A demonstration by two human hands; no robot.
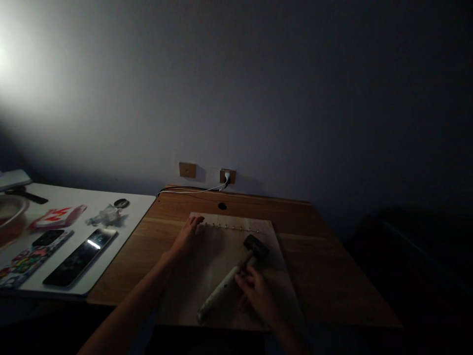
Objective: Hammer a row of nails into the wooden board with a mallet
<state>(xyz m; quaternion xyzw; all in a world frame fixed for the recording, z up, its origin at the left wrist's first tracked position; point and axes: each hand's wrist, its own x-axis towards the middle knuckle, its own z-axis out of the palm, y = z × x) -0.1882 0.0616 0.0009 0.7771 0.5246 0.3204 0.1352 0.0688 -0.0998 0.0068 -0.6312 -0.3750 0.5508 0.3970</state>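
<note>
A mallet (222, 290) with a black head and a worn whitish handle slants across a light wooden board (214, 251). My right hand (256, 292) has its bent fingers at the handle just below the head; the dim light hides part of the grip. Along the board's far edge runs a row of several small nails (241, 228), standing up. My left hand (188, 235) rests on the board's far left corner, fingers stretched out beside the leftmost nail.
The board lies on a brown wooden table (318, 276). A white table (138, 212) adjoins it at left, carrying a phone (81, 259), a red-and-white packet (59, 217), crumpled plastic (110, 215) and a bowl (13, 212). Cables run to a wall socket (232, 176) behind.
</note>
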